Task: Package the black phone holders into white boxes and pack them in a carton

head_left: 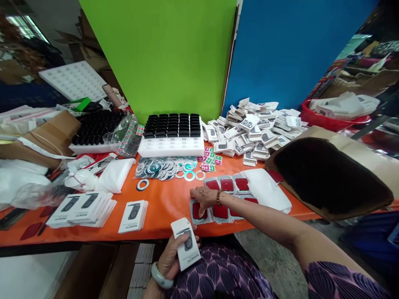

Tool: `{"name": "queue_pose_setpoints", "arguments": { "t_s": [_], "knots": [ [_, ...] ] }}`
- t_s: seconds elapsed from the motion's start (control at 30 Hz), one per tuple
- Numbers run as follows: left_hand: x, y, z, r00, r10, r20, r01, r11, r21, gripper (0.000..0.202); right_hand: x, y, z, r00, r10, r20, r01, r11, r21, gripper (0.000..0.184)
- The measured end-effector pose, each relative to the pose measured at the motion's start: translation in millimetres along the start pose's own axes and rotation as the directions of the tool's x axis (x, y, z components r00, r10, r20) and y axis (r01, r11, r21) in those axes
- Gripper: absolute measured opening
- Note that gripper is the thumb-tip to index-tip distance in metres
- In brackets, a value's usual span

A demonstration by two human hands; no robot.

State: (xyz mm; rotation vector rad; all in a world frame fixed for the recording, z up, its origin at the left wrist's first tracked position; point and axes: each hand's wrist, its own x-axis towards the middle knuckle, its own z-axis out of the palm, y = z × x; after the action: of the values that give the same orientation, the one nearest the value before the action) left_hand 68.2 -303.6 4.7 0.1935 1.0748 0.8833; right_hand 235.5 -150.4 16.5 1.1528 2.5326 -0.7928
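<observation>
My left hand (170, 257) grips a white box (186, 244) printed with MAGNETIC and a dark ring-shaped device; its thumb lies across the front. The top end of the box looks unsealed. My right hand (204, 197), with a beaded bracelet, reaches over flat red pieces in clear-edged wrapping (220, 211), laid in two rows. Its thumb and fingers are apart, touching the near-left piece (199, 210). A folded white sheet (268, 191) lies beside these pieces. Left of my hands, a small stack of the same printed boxes (133, 216) rests near the table edge.
A larger box stack (90, 207) sits farther left. Behind are ring stickers (162, 168), red and green cards (210, 158), a white foam tray (171, 146) of black devices and a heap of small boxes (252, 128). An open carton (330, 178) leans at right.
</observation>
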Motion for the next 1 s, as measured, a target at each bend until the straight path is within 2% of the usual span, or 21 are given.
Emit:
{"name": "queue_pose_setpoints", "arguments": {
  "t_s": [0.07,0.17,0.23,0.3,0.33,0.4,0.5,0.57,0.67,0.77,0.87,0.93,1.0],
  "knots": [
    [0.6,-3.3,-0.2,1.0,-0.008,0.019,0.007,0.999,0.035,0.039,0.9,1.6,-0.8,1.0,-0.027,0.015,0.025,0.996,0.083,0.07],
    [1.6,-5.9,-3.5,0.999,-0.014,0.039,0.011,0.998,0.064,0.032,-1.7,5.6,3.6,0.993,-0.105,-0.051,0.114,0.957,0.267,0.053],
    [1.8,-5.5,-6.8,0.999,-0.012,0.034,0.01,0.999,0.048,0.031,-7.7,7.9,7.6,0.985,-0.126,-0.121,0.165,0.898,0.407,0.038],
    [2.4,-4.2,-9.7,0.999,-0.01,0.035,0.008,0.999,0.038,0.031,-16.8,9.0,9.0,0.973,-0.08,-0.214,0.189,0.808,0.558,0.028],
    [3.0,-3.7,-10.6,0.999,-0.015,0.047,0.013,0.999,0.044,0.033,-21.9,8.7,8.3,0.962,-0.035,-0.271,0.208,0.737,0.643,0.026],
    [5.3,-3.8,-10.7,0.995,-0.034,0.096,0.029,0.998,0.059,0.038,-32.1,5.3,4.5,0.921,0.071,-0.384,0.293,0.525,0.799,0.027],
    [10.4,-7.3,-5.1,0.98,-0.056,0.191,0.045,0.997,0.061,0.048,-43.6,-8.8,-0.5,0.85,0.186,-0.493,0.462,0.189,0.867,0.035],
    [12.9,-10.6,1.5,0.969,-0.065,0.24,0.049,0.996,0.073,0.053,-46.8,-23.0,2.3,0.813,0.245,-0.528,0.529,0.066,0.846,0.039],
    [13.2,-13.7,11.0,0.947,-0.075,0.313,0.044,0.994,0.105,0.058,-46.7,-42.8,18.3,0.774,0.336,-0.537,0.58,-0.034,0.814,0.041],
    [10.1,-12.9,14.2,0.929,-0.057,0.365,0.02,0.994,0.106,0.058,-48.1,-50.2,38.3,0.755,0.375,-0.538,0.591,-0.033,0.806,0.041],
    [6.9,-11.2,11.5,0.932,-0.049,0.359,0.012,0.994,0.106,0.057,-57.4,-43.4,47.5,0.799,0.312,-0.513,0.526,0.049,0.849,0.037],
    [6.6,-11.8,9.8,0.933,-0.059,0.356,0.011,0.991,0.136,0.057,-67.2,-35.7,44.7,0.846,0.252,-0.469,0.441,0.164,0.883,0.031],
    [8.5,-14.3,9.6,0.922,-0.077,0.379,0.008,0.984,0.18,0.056,-77.1,-30.0,36.8,0.89,0.184,-0.417,0.339,0.345,0.875,0.024]
  ]
}}
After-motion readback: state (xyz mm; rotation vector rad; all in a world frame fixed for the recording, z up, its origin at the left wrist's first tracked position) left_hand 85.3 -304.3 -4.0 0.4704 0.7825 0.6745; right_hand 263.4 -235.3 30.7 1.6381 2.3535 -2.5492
